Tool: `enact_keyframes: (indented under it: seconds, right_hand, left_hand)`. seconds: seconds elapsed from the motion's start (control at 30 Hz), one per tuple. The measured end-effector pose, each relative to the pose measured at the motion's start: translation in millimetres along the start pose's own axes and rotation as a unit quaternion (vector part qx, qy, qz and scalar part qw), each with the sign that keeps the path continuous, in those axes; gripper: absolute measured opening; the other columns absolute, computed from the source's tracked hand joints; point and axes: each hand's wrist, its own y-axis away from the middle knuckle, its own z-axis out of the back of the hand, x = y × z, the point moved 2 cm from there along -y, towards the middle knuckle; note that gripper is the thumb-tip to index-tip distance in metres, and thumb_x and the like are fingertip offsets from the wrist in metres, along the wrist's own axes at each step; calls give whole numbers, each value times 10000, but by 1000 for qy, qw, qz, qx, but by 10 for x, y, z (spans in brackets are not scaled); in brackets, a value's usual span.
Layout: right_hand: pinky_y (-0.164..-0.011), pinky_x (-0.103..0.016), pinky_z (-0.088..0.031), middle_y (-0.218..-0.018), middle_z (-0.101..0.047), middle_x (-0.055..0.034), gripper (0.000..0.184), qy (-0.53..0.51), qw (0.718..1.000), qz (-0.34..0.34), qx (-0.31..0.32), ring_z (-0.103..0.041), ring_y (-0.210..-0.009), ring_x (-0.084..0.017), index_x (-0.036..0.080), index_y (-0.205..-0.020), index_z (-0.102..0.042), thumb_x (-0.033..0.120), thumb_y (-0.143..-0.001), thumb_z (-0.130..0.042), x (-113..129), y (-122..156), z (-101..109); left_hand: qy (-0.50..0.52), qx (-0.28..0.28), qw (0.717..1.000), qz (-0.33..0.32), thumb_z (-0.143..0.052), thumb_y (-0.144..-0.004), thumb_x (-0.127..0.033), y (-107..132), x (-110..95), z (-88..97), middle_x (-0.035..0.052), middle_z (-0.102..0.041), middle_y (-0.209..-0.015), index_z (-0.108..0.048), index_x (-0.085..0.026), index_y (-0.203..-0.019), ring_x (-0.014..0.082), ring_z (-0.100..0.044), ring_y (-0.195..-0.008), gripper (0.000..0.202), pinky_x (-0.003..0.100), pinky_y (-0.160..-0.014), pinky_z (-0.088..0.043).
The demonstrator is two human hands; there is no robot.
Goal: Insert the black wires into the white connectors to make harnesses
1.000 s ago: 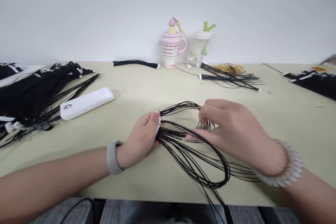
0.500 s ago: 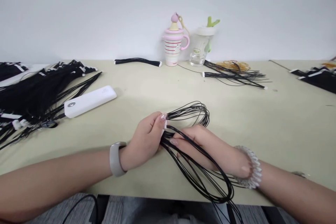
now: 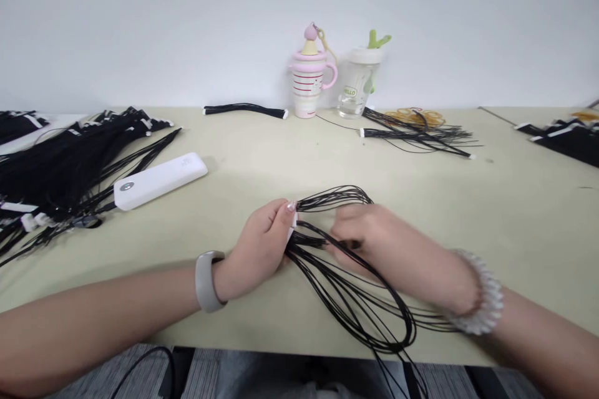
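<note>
Left hand (image 3: 259,246) clenched around the gathered white-tipped end of a bundle of thin black cords (image 3: 355,299), thumb and fingertips pinching it just above the counter (image 3: 515,199). Right hand (image 3: 397,249) blurred, laid among the strands just beside the left, fingers curled into them; likely gripping a few, though cannot tell for sure through the blur. Cords fanning out from the pinch in two loops: a small one arching behind the right hand, a larger one sweeping under the right wrist and spilling past the near edge of the counter. Risk of tangling judged high: many loose strands crossing one another, so a hasty pull could knot them or drag single cords out of the pinched end. Overhanging loop could also snag on the counter edge or slide off, tugging the bundle from the left hand. Beaded bracelet (image 3: 482,299) on the right wrist lying right against the strands, a likely catching point. Well apart on the left, a big heap of black cords (image 3: 56,168) and a white power bank (image 3: 159,179); at the back, a pink striped cup (image 3: 309,84), a clear bottle (image 3: 355,84), another loose bundle (image 3: 416,136) and yellow rubber bands (image 3: 414,115).
</note>
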Motion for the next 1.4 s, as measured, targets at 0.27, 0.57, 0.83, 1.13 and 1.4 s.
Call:
enact_keyframes:
  seconds: [0.27,0.57,0.83,1.13,1.4]
  right_hand:
    - [-539,-265,-388,-709,-659,-69,161,-129,842,-169,-496,-561,-601,-105,112,-809,-700,127,-680,-604,-584,206,763]
    - [-387,-204,-238,-800,-659,-20,481,-326,832,-163,-419,-357,-370,2,271,-1266,-445,181,-799,-518,-346,136,610]
    - [-563,-232,-382,-664,-570,-31,202,90,981,-9,-170,-496,-605,-97,127,-719,-594,200,-845,-455,40,28,50]
    - [-612,-234,-381,-695,-561,-33,252,116,983,-5,-141,-502,-655,-105,134,-755,-596,235,-878,-401,8,-1,-66]
    - [-541,-268,-310,-620,-534,-24,217,290,927,136,-193,-442,-597,-116,142,-671,-574,128,-839,-438,87,22,-26]
  left_hand:
    - [14,0,1000,17,-311,-861,-481,-15,-10,4,-23,-406,-457,-453,-161,-639,90,-382,-473,415,202,-455,-305]
    - [37,26,998,47,-305,-856,-505,0,38,-14,-34,-397,-446,-433,-162,-660,76,-366,-413,415,194,-401,-285]
    - [18,22,999,29,-309,-860,-491,-11,-7,-2,-23,-395,-469,-399,-158,-612,84,-370,-475,424,202,-450,-303]
    - [18,45,999,17,-296,-868,-479,3,8,-17,-18,-405,-501,-405,-153,-625,82,-358,-505,421,199,-477,-298]
    - [-7,39,999,-20,-305,-877,-426,-1,-45,-22,-19,-372,-589,-362,-150,-612,76,-327,-557,387,194,-529,-315]
